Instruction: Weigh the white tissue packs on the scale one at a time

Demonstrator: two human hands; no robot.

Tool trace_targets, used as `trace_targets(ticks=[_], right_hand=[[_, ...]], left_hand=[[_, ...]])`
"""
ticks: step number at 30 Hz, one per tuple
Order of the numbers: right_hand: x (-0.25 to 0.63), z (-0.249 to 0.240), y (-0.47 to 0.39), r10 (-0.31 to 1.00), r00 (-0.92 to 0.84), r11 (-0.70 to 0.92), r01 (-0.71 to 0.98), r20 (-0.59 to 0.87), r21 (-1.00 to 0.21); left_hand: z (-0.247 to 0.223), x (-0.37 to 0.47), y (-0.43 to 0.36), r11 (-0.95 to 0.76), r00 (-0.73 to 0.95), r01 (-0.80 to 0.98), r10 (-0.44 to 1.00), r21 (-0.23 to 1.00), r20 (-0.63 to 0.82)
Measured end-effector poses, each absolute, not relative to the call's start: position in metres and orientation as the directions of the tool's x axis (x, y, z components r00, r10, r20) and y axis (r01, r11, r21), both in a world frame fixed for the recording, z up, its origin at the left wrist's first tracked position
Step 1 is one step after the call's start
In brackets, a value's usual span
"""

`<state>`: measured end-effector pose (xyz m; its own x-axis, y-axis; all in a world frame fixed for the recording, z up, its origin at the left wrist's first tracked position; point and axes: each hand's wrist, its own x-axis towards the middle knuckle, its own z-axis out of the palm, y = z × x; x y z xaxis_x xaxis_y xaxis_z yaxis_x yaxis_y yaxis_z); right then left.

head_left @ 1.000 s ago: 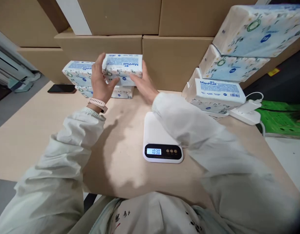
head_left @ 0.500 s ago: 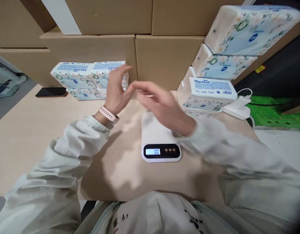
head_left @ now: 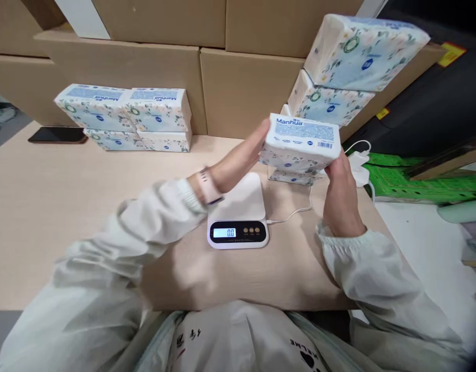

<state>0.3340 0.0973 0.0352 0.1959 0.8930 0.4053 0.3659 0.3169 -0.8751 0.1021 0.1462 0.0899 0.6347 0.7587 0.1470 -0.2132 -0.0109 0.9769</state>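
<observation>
A white and blue tissue pack (head_left: 303, 139) sits between my two hands at the front of the right-hand stack. My left hand (head_left: 246, 152) presses its left end, and my right hand (head_left: 339, 191) grips its lower right corner; some fingers are hidden behind it. Beneath it another tissue pack (head_left: 292, 176) rests on the table. Further tissue packs (head_left: 367, 57) are piled behind. Below my left wrist lies a white kitchen scale (head_left: 238, 206) with a bare platform, its display (head_left: 224, 233) reading 0.0.
Several tissue packs (head_left: 156, 111) stand stacked at the back left, beside a dark phone (head_left: 58, 135). Cardboard boxes (head_left: 253, 93) line the table's back. A white cable (head_left: 296, 211) runs from the scale's right side. A white power strip (head_left: 359, 168) and green crate (head_left: 427, 181) are at right.
Both hands have moved right, from above the scale to the right-hand stack, and now hold a tissue pack at both ends. The view has shifted slightly. The display still reads 0.0.
</observation>
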Motion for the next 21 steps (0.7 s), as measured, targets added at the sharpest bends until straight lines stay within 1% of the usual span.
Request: trace_targets(ticks=[1, 3, 7, 9, 10, 11, 13, 17, 19, 21], right_hand=[[0.324, 0.038, 0.08, 0.905, 0.13, 0.339, 0.357, 0.405, -0.871], [0.307, 0.039, 0.052, 0.932, 0.026, 0.335, 0.31, 0.361, -0.889], [0.282, 0.018, 0.03, 0.963, -0.156, 0.254, 0.238, 0.222, -0.937], [0.276, 0.005, 0.03, 0.951, -0.223, 0.264, 0.229, 0.214, -0.937], [0.274, -0.001, 0.03, 0.944, -0.233, 0.287, 0.235, 0.233, -0.929], [0.274, -0.006, 0.031, 0.939, -0.224, 0.315, 0.253, 0.261, -0.915], [0.278, -0.015, 0.031, 0.925, -0.151, 0.38, 0.313, 0.349, -0.871], [0.292, -0.024, 0.029, 0.835, 0.093, 0.461, 0.422, 0.543, -0.781], [0.296, -0.026, 0.031, 0.787, 0.207, 0.461, 0.428, 0.581, -0.778], [0.298, -0.028, 0.033, 0.764, 0.278, 0.446, 0.424, 0.582, -0.788]], left_hand=[[0.093, 0.087, 0.129, -0.031, 0.617, -0.202, 0.772, 0.979, 0.151], [0.095, 0.057, 0.092, -0.037, 0.548, -0.147, 0.829, 0.988, 0.113], [0.078, 0.014, 0.035, 0.047, 0.437, -0.078, 0.9, 0.996, -0.008], [0.062, 0.004, 0.023, 0.073, 0.413, -0.073, 0.91, 0.995, -0.036], [0.053, 0.0, 0.019, 0.07, 0.399, -0.072, 0.916, 0.995, -0.035], [0.045, -0.003, 0.018, 0.057, 0.377, -0.069, 0.926, 0.996, -0.026], [0.028, -0.008, 0.016, 0.002, 0.3, -0.063, 0.954, 0.998, 0.017], [0.003, -0.017, 0.015, -0.139, 0.102, -0.065, 0.984, 0.988, 0.145], [-0.004, -0.02, 0.015, -0.159, 0.067, -0.082, 0.984, 0.984, 0.165], [-0.008, -0.022, 0.015, -0.14, 0.064, -0.103, 0.987, 0.985, 0.147]])
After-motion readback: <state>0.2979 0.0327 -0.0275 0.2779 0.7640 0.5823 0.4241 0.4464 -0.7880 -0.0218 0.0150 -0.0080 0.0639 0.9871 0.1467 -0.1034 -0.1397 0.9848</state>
